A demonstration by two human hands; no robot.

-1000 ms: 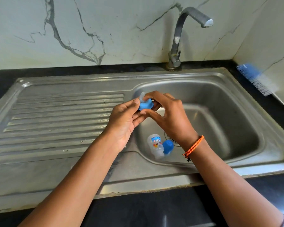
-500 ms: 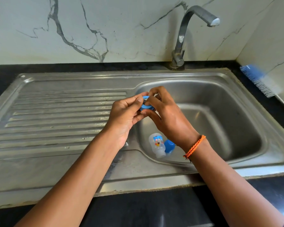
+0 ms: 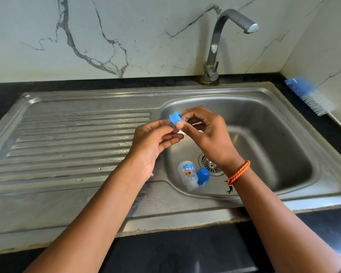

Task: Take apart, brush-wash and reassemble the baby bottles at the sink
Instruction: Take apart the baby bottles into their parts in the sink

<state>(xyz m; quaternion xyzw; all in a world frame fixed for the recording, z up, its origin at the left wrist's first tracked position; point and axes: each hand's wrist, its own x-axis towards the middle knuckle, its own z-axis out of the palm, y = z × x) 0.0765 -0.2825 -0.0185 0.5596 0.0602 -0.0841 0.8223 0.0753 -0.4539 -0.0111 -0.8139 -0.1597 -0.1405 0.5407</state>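
A: What's changed vs a sec ago?

B: Blue collar ring (image 3: 175, 118) now sits on edge between the two hands, over the basin's left rim. Before, the clear teat stuck up out of it; now I can't see the teat standing in the ring. Prob pushed out or partway out, but fingers hide that bit, so can't say for sure.

A: Hands?

B: Right hand (image 3: 207, 134) pinches the ring w/ thumb and forefinger. Left hand (image 3: 154, 142) is curled shut against the ring's lower-left side, fingertips touching; looks like it's gripping smth pale there, maybe the teat, too hidden to tell.

A: Rest of the bottle?

B: Clear bottle body (image 3: 187, 175) lies on its side on the sink (image 3: 283, 99) floor, just beside the drain (image 3: 211, 165). Blue cap (image 3: 202, 176) lies touching it, on its right.

A: So where are we?

B: Still take-apart stage, near done for this bottle imo. Brush (image 3: 309, 95) rests untouched on the counter, far right corner; no water visible from the tap (image 3: 224, 36). Washing not started.
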